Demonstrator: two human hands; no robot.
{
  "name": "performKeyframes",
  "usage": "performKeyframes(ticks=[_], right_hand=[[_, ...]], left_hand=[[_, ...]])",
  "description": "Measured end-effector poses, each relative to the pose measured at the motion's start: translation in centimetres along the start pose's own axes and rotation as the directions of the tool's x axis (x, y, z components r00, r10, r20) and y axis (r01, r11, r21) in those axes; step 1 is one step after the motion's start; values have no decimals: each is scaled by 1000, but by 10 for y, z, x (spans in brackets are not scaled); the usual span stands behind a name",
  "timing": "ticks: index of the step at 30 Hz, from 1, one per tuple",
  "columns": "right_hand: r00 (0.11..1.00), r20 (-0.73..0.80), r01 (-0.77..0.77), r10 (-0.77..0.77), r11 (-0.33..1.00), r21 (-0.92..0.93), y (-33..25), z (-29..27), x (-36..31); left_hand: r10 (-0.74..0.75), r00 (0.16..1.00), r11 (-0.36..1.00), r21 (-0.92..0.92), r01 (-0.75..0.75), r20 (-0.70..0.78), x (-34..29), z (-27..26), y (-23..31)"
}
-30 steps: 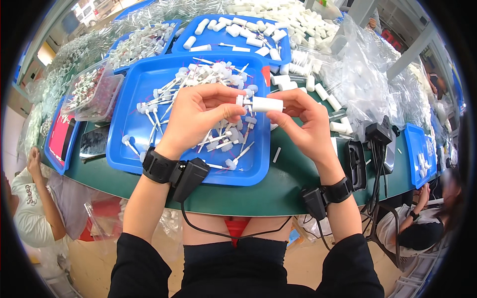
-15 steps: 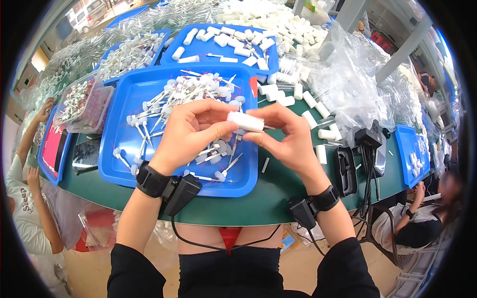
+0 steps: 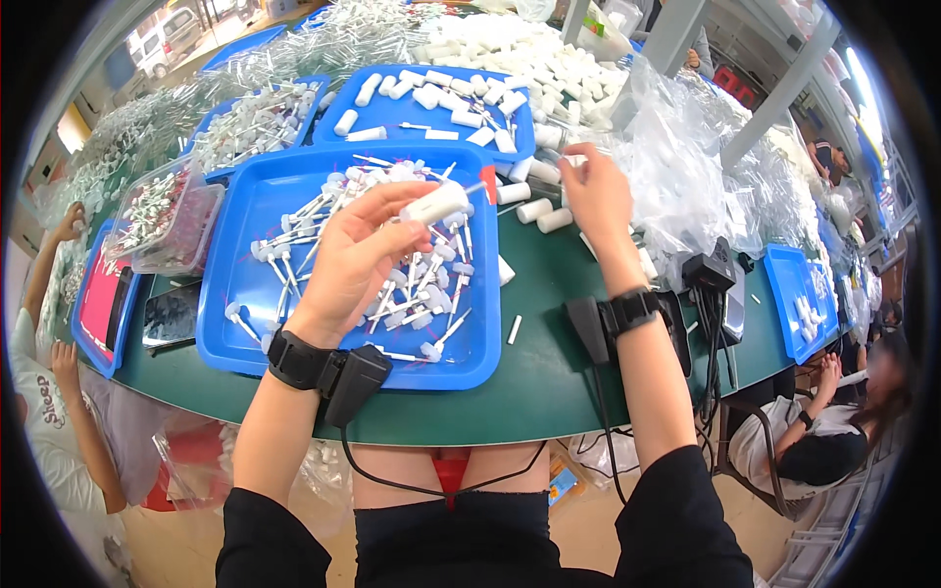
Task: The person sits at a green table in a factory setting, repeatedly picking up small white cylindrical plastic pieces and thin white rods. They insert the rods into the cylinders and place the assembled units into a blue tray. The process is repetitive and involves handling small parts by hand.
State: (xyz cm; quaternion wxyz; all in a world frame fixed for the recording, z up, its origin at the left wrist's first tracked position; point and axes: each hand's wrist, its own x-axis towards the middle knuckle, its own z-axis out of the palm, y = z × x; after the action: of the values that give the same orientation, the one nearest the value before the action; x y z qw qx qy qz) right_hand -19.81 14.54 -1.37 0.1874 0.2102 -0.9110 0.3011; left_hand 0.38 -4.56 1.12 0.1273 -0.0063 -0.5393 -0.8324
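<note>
**Pinching a white cylinder (image 3: pixel 434 203) in the left hand (image 3: pixel 358 257), holding the right hand (image 3: pixel 598 196) out over loose pieces**

Holds the white cylinder just above the middle of the frame, gripped between left thumb and fingers. Has it tilted, right end higher, with a slim translucent rod (image 3: pixel 475 187) jutting from that end toward the upper right.

Has the right hand apart from it, right of upper centre, with thumb and fingertips bent close together among loose white cylinders (image 3: pixel 555 220); cannot tell whether pinching one or merely near it.

Has beneath the left hand a large blue tray (image 3: pixel 227 318), left of centre, heaped with white-stemmed parts with pale round caps (image 3: pixel 421 294). Shows at upper centre a smaller blue tray (image 3: pixel 387 130), also bearing white cylinders, and at upper left a clear plastic box (image 3: pixel 174 250) of small red and white parts. Rests everything on a green tabletop (image 3: pixel 549 372). Includes clear plastic bags (image 3: pixel 676 157) at upper right.
</note>
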Motion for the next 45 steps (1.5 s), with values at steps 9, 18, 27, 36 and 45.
performKeyframes(ticks=[9, 18, 27, 36, 45], right_hand=[[937, 305, -209, -173, 422, 882, -59, -48, -72], [935, 127, 14, -330, 392, 920, -50, -49, -73], [892, 223, -1, -393, 491, 871, -54, -49, -78], [886, 242, 8, -395, 536, 844, -56, -48, -80], [916, 85, 146, -393, 521, 841, -61, -44, -86]], left_hand=[[48, 999, 962, 269, -45, -4, -2, 1, -3], [121, 992, 953, 276, -122, 23, -3, 3, -1], [136, 990, 943, 301, -141, 38, -3, 6, -7], [165, 986, 940, 299, -166, 29, -3, 6, -4], [17, 999, 951, 309, -29, 40, -5, 5, 1]])
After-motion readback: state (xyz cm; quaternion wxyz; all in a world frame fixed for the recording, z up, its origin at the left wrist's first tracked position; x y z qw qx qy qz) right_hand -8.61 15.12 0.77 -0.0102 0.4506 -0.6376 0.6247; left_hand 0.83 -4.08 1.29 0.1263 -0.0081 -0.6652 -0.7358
